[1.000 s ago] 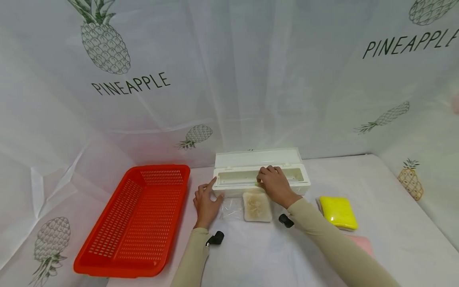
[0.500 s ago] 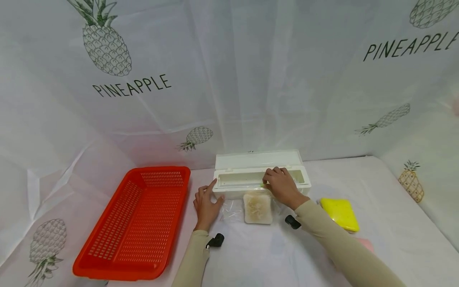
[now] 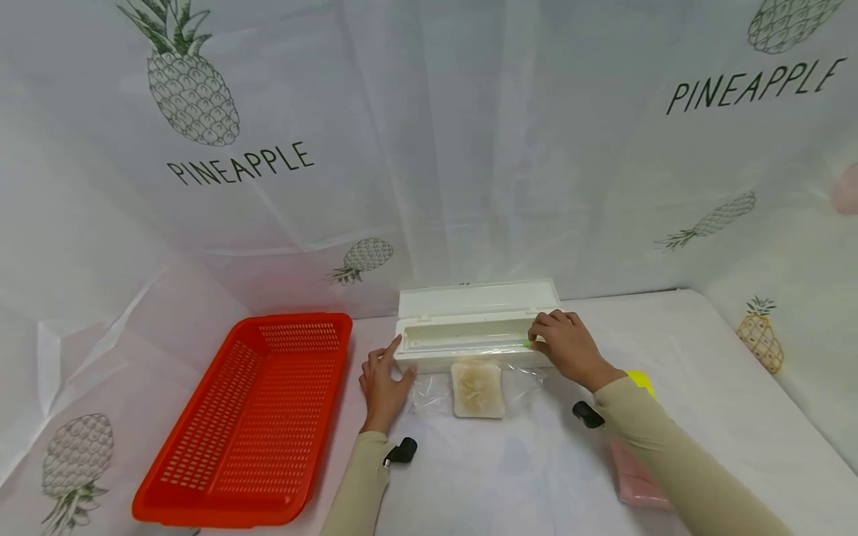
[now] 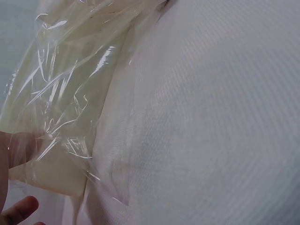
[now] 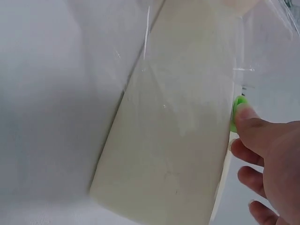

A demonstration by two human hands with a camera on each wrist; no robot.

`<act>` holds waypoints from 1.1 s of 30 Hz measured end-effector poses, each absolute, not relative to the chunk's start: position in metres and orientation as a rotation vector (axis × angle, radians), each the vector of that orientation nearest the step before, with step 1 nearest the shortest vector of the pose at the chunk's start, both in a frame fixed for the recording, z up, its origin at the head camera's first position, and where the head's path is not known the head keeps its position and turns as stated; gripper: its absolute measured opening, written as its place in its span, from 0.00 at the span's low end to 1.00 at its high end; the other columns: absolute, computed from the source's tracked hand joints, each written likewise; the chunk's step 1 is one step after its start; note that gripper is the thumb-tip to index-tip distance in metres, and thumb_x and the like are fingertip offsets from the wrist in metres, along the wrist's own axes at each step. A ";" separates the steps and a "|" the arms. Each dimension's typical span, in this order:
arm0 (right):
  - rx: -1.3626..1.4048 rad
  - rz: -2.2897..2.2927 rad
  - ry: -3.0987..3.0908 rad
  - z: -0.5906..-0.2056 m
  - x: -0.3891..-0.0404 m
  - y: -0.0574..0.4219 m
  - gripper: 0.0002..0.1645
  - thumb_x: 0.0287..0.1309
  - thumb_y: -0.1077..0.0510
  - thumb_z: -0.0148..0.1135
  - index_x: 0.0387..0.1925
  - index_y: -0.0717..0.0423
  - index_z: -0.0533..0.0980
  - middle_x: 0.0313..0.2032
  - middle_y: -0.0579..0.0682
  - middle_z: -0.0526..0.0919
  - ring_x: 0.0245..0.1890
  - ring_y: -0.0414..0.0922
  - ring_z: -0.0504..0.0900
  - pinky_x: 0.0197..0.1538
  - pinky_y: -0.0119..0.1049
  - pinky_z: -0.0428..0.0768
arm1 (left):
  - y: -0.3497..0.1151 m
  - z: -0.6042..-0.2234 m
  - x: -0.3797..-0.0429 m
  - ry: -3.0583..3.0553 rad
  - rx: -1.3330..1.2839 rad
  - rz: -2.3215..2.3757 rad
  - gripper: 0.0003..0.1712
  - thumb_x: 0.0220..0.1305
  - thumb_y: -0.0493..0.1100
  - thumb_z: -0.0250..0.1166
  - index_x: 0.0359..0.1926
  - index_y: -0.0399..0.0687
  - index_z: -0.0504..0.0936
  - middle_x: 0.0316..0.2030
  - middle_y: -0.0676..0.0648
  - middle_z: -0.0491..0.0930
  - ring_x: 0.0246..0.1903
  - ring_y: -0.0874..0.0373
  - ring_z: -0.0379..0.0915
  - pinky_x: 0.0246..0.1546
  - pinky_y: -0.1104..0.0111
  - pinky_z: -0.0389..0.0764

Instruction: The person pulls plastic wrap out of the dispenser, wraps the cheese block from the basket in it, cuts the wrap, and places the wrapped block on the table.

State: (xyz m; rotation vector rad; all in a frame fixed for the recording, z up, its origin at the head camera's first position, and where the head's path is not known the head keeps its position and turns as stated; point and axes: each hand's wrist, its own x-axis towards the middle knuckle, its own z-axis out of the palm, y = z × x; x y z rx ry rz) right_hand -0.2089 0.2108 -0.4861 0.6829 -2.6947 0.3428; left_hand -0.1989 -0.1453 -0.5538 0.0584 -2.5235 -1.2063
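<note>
A long white cling film dispenser [image 3: 436,363] stands at the back of the table, its lid [image 3: 479,299] raised. My left hand [image 3: 385,383] holds its left end, the thumb [image 4: 26,146] on the front face at the film and other fingers past the end. My right hand [image 3: 570,348] pinches a small green slide cutter [image 5: 238,112] on the front top edge, near the right end. Clear cling film [image 3: 432,391] hangs over the front onto the table. In the middle, a toast slice [image 3: 478,391] with a browned centre lies against the front, the film over its upper part.
A red perforated plastic basket [image 3: 281,417] stands to the left. At right, a yellow packet [image 3: 642,381] is mostly hidden behind the right sleeve, and a pink packet [image 3: 637,480] lies partly under it. A pineapple-print curtain [image 3: 469,186] closes off the back.
My right hand has slid the green cutter rightward along the dispenser's edge, from near the middle to near the right end. The left hand stays at the left end.
</note>
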 end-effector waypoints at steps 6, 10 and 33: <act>0.701 0.324 -2.652 -0.487 -0.209 0.232 0.09 0.56 0.62 0.79 0.34 0.51 0.83 0.41 0.47 0.83 0.46 0.53 0.78 0.56 0.57 0.75 | -0.144 -0.554 -0.200 -2.557 0.057 -1.207 0.40 0.62 0.40 0.76 0.74 0.58 0.76 0.59 0.37 0.72 0.59 0.38 0.64 0.56 0.46 0.59; 0.651 0.332 -2.610 -0.491 -0.207 0.255 0.10 0.52 0.65 0.79 0.33 0.53 0.84 0.40 0.49 0.83 0.45 0.54 0.78 0.53 0.56 0.74 | -0.146 -0.554 -0.201 -2.536 0.042 -1.195 0.40 0.61 0.40 0.76 0.74 0.58 0.77 0.58 0.36 0.73 0.58 0.38 0.64 0.56 0.45 0.59; 0.654 0.424 -2.591 -0.511 -0.179 0.203 0.26 0.56 0.59 0.80 0.55 0.62 0.84 0.53 0.59 0.82 0.53 0.60 0.79 0.59 0.59 0.76 | -0.140 -0.547 -0.194 -2.407 -0.200 -1.189 0.25 0.62 0.31 0.73 0.60 0.46 0.87 0.63 0.37 0.67 0.60 0.38 0.60 0.58 0.45 0.58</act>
